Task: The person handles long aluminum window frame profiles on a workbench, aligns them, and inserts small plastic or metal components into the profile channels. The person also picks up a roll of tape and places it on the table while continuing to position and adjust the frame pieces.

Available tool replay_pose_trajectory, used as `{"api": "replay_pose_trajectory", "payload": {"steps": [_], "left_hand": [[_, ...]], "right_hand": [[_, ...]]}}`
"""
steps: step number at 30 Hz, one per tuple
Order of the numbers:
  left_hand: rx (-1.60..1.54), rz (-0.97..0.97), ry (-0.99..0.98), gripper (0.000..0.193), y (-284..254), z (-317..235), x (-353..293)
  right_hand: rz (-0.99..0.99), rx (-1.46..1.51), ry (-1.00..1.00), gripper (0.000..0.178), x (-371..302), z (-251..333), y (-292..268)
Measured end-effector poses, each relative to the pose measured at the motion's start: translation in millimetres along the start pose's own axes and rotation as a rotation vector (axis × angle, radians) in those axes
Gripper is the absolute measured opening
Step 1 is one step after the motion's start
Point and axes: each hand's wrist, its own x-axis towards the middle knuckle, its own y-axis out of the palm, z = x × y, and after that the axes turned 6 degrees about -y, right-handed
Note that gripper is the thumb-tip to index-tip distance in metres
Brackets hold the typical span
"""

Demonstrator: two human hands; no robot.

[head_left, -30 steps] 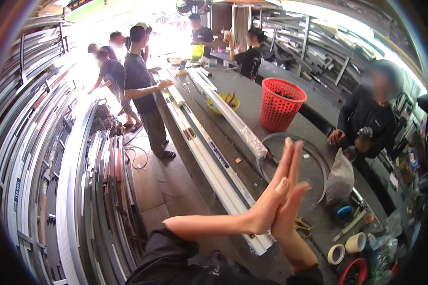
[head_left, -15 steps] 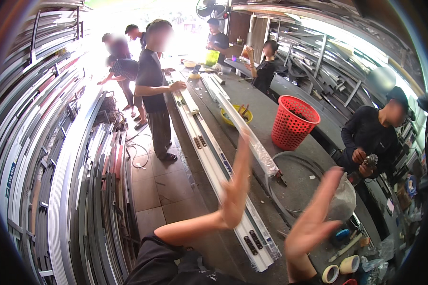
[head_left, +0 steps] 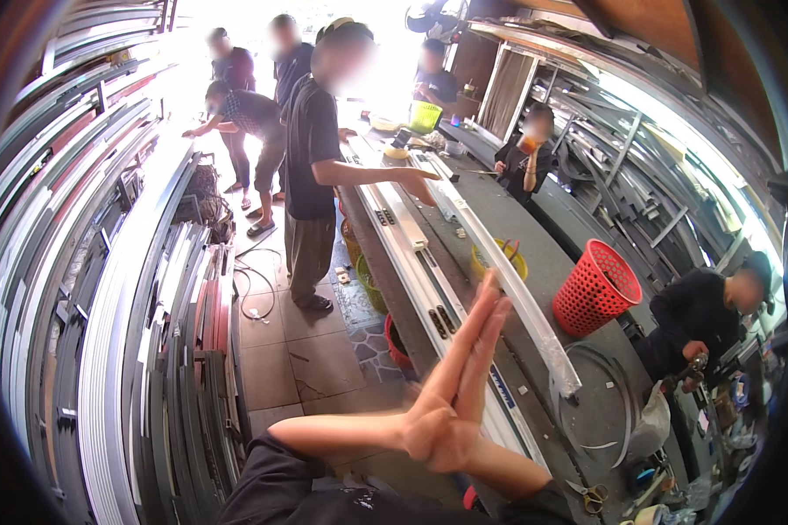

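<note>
My left hand [head_left: 436, 394] and my right hand [head_left: 476, 385] are pressed together palm to palm, their straight fingers pointing up and away. Nothing shows between them. They hover over the near part of the table, in front of long white profiles [head_left: 409, 229] with short black slotted pieces [head_left: 442, 322] on them. To the right of my fingertips, a long white wrapped profile [head_left: 525, 308] lies across the table past a yellow basket [head_left: 508, 254]. A co-worker's hand [head_left: 418, 182] reaches over its far part; contact is unclear.
A red perforated basket [head_left: 594, 289] stands at the right, near a coiled strip [head_left: 587, 437]. Scissors [head_left: 594, 499] lie at the near edge. Metal profiles [head_left: 175, 376] fill the left side. A co-worker at right [head_left: 700, 319] holds a tool; several people stand farther off.
My hands have come together from apart, the right moving left to meet the left. The far co-worker's arm now stretches across the table. The whole view has shifted, so things sit farther right and lower.
</note>
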Motion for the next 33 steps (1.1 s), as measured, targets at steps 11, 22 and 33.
{"api": "replay_pose_trajectory", "payload": {"steps": [11,22,33], "left_hand": [[0.185,-0.195,-0.483,0.074,-174.4,164.8,31.7],[0.65,-0.379,-0.593,0.064,-314.9,354.3,96.2],[1.133,-0.108,-0.526,0.057,-387.2,460.1,187.3]], "right_hand": [[0.374,-0.011,0.369,0.087,37.1,-227.8,104.7],[0.2,-0.25,0.795,0.085,16.0,-499.5,169.2],[0.062,-0.21,0.811,0.067,18.0,-491.8,167.0]]}}
